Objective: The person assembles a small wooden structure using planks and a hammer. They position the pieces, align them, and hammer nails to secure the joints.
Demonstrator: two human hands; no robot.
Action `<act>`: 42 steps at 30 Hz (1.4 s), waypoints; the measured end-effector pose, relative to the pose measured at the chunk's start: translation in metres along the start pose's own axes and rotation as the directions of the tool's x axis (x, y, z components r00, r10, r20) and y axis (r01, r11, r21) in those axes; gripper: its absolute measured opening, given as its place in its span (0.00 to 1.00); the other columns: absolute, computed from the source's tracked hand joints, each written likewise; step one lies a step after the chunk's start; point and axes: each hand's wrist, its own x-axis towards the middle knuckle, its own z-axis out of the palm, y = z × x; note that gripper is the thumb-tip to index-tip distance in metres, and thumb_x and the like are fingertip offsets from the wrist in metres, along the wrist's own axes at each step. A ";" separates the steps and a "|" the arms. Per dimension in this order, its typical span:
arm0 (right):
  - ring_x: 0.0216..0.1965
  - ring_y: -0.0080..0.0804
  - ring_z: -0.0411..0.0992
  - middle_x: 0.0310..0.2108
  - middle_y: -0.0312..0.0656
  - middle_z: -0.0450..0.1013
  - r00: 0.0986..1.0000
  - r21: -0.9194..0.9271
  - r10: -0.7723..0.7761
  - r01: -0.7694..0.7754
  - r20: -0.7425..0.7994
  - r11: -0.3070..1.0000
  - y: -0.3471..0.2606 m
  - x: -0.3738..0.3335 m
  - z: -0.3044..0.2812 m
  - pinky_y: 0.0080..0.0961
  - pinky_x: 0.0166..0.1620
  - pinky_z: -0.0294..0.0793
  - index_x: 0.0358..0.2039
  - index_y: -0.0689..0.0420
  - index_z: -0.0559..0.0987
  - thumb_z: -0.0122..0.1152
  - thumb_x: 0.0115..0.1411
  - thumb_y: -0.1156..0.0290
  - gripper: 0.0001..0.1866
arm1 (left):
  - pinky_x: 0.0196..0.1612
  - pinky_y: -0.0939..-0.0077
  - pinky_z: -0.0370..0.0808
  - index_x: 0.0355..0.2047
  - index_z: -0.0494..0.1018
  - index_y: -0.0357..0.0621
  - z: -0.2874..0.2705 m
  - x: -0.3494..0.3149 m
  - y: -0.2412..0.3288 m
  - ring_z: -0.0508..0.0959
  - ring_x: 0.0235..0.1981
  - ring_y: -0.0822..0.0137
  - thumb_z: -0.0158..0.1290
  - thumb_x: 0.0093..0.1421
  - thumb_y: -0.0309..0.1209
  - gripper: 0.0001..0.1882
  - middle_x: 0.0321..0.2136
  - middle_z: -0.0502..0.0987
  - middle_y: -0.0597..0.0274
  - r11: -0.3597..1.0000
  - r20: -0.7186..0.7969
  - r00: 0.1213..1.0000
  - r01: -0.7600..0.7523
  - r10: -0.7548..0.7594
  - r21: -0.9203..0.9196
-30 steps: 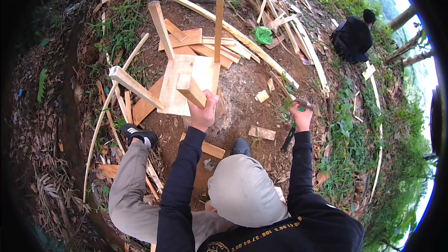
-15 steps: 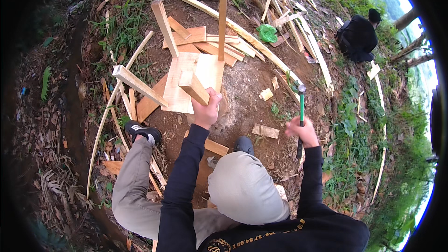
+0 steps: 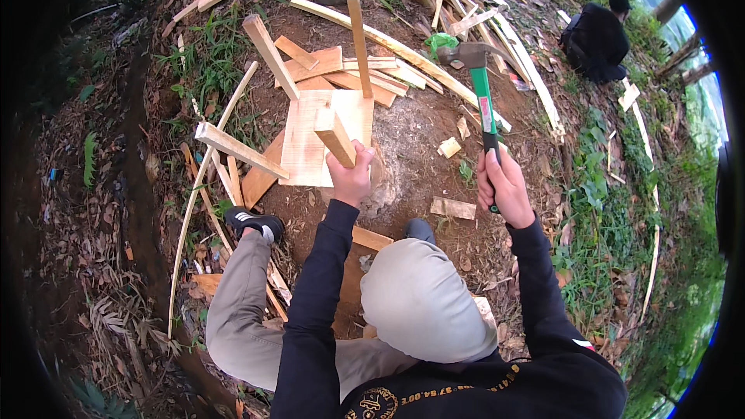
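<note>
My left hand grips the near leg of a small wooden stool that is turned upside down, its legs pointing up. The stool's square seat board is pale wood, and the gripped leg stands at its near right corner. The other legs rise from the remaining corners, the left one splayed outward. To the right, my right hand is closed round the black handle of a claw hammer with a green shaft. Its metal head is up, apart from the stool.
Planks and offcuts lie behind the stool. Long strips and a wood pile with a green plastic bag lie farther right. A wood block is on the soil. Another person in dark clothes sits at the far right.
My right hand has moved up and the hammer has swung, so its head now shows large and side-on. My left hand keeps its grip on the stool leg. The whole view has shifted slightly.
</note>
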 end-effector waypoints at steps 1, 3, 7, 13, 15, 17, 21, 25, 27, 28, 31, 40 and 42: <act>0.12 0.16 0.55 0.15 0.30 0.57 0.999 -0.051 -0.033 0.035 0.037 0.998 -0.022 -0.001 0.005 0.16 0.16 0.60 0.37 0.58 0.65 0.42 0.72 0.61 0.13 | 0.16 0.82 0.51 0.13 0.57 0.46 0.000 -0.001 0.000 0.55 0.12 0.81 0.50 0.55 0.22 0.17 0.12 0.57 0.75 1.000 0.012 1.000 -0.008 0.008 0.010; 0.12 0.16 0.60 0.15 0.30 0.63 0.990 -0.372 -0.139 0.139 0.026 0.918 -0.061 -0.006 0.016 0.16 0.16 0.59 0.36 0.59 0.68 0.47 0.70 0.62 0.12 | 0.17 0.82 0.52 0.13 0.57 0.46 -0.003 -0.002 0.005 0.56 0.13 0.81 0.51 0.55 0.23 0.17 0.12 0.58 0.75 0.999 0.026 0.999 -0.034 0.033 0.036; 0.17 0.28 0.67 0.15 0.38 0.65 0.924 -0.652 -0.313 0.379 0.220 0.657 -0.120 -0.010 0.034 0.27 0.24 0.64 0.35 0.60 0.70 0.53 0.66 0.65 0.11 | 0.17 0.80 0.54 0.12 0.59 0.44 -0.004 0.001 0.003 0.59 0.13 0.80 0.52 0.54 0.24 0.16 0.11 0.59 0.74 0.993 0.047 0.996 -0.081 0.077 0.087; 0.19 0.48 0.65 0.16 0.48 0.63 0.868 -0.797 -0.247 0.494 0.430 0.348 -0.160 -0.005 0.048 0.37 0.25 0.61 0.34 0.60 0.70 0.52 0.66 0.64 0.12 | 0.18 0.77 0.58 0.14 0.63 0.41 -0.003 0.000 0.008 0.63 0.13 0.79 0.55 0.55 0.24 0.15 0.11 0.63 0.72 0.968 0.047 0.987 -0.160 0.153 0.192; 0.19 0.49 0.64 0.16 0.48 0.62 0.859 -0.809 -0.253 0.506 0.445 0.298 -0.164 -0.010 0.047 0.38 0.25 0.61 0.33 0.60 0.69 0.51 0.67 0.64 0.12 | 0.18 0.77 0.58 0.15 0.64 0.41 -0.004 0.000 0.008 0.64 0.13 0.79 0.56 0.55 0.24 0.15 0.10 0.63 0.72 0.970 0.047 0.987 -0.157 0.151 0.185; 0.19 0.50 0.63 0.16 0.49 0.61 0.869 -0.823 -0.223 0.492 0.443 0.284 -0.172 -0.013 0.048 0.39 0.25 0.60 0.31 0.61 0.68 0.51 0.67 0.64 0.12 | 0.18 0.77 0.58 0.15 0.64 0.41 -0.004 0.001 0.007 0.64 0.13 0.78 0.56 0.56 0.24 0.15 0.10 0.63 0.71 0.978 0.046 0.991 -0.131 0.126 0.161; 0.18 0.50 0.63 0.16 0.50 0.61 0.865 -0.838 -0.206 0.497 0.458 0.226 -0.178 -0.014 0.045 0.39 0.24 0.60 0.31 0.61 0.68 0.51 0.67 0.64 0.13 | 0.18 0.77 0.58 0.15 0.64 0.40 -0.005 -0.001 0.008 0.64 0.13 0.78 0.55 0.56 0.24 0.15 0.10 0.64 0.71 0.976 0.058 0.991 -0.125 0.117 0.176; 0.17 0.48 0.63 0.15 0.49 0.60 0.859 -0.829 -0.252 0.503 0.446 0.244 -0.189 -0.018 0.047 0.38 0.24 0.59 0.31 0.62 0.68 0.51 0.67 0.64 0.13 | 0.18 0.76 0.59 0.15 0.65 0.40 -0.006 0.002 0.011 0.65 0.13 0.78 0.55 0.55 0.24 0.14 0.10 0.64 0.70 0.962 0.065 0.980 -0.196 0.187 0.188; 0.16 0.48 0.62 0.14 0.49 0.60 0.848 -0.835 -0.289 0.509 0.444 0.210 -0.197 -0.021 0.049 0.37 0.23 0.59 0.32 0.62 0.69 0.50 0.68 0.63 0.14 | 0.18 0.76 0.59 0.16 0.66 0.40 -0.006 0.002 0.011 0.65 0.13 0.78 0.55 0.55 0.24 0.13 0.10 0.65 0.70 0.960 0.071 0.978 -0.208 0.198 0.187; 0.16 0.47 0.62 0.15 0.48 0.60 0.855 -0.841 -0.263 0.502 0.447 0.201 -0.201 -0.021 0.049 0.37 0.23 0.59 0.32 0.62 0.69 0.50 0.68 0.63 0.14 | 0.18 0.75 0.60 0.16 0.66 0.40 -0.006 0.002 0.011 0.65 0.13 0.78 0.55 0.55 0.24 0.13 0.10 0.65 0.69 0.964 0.072 0.980 -0.195 0.185 0.180; 0.16 0.47 0.62 0.15 0.48 0.59 0.865 -0.848 -0.257 0.485 0.431 0.214 -0.209 -0.023 0.054 0.37 0.23 0.59 0.32 0.62 0.69 0.49 0.68 0.63 0.14 | 0.18 0.75 0.60 0.16 0.66 0.39 -0.007 0.002 0.010 0.65 0.13 0.78 0.55 0.55 0.24 0.12 0.10 0.65 0.69 0.969 0.088 0.986 -0.156 0.141 0.192; 0.16 0.50 0.60 0.14 0.50 0.58 0.864 -0.852 -0.195 0.495 0.464 0.169 -0.206 -0.013 0.055 0.40 0.23 0.57 0.28 0.60 0.67 0.49 0.68 0.61 0.16 | 0.19 0.72 0.62 0.14 0.66 0.37 -0.009 0.004 0.007 0.67 0.12 0.71 0.55 0.53 0.24 0.13 0.09 0.66 0.63 0.969 0.091 0.988 -0.141 0.125 0.201; 0.17 0.50 0.60 0.14 0.50 0.58 0.859 -0.849 -0.254 0.495 0.445 0.187 -0.210 -0.015 0.058 0.40 0.23 0.57 0.28 0.60 0.66 0.49 0.68 0.61 0.17 | 0.19 0.72 0.62 0.13 0.66 0.37 -0.008 0.003 0.007 0.67 0.12 0.72 0.55 0.53 0.24 0.13 0.09 0.66 0.63 0.974 0.090 0.990 -0.128 0.113 0.189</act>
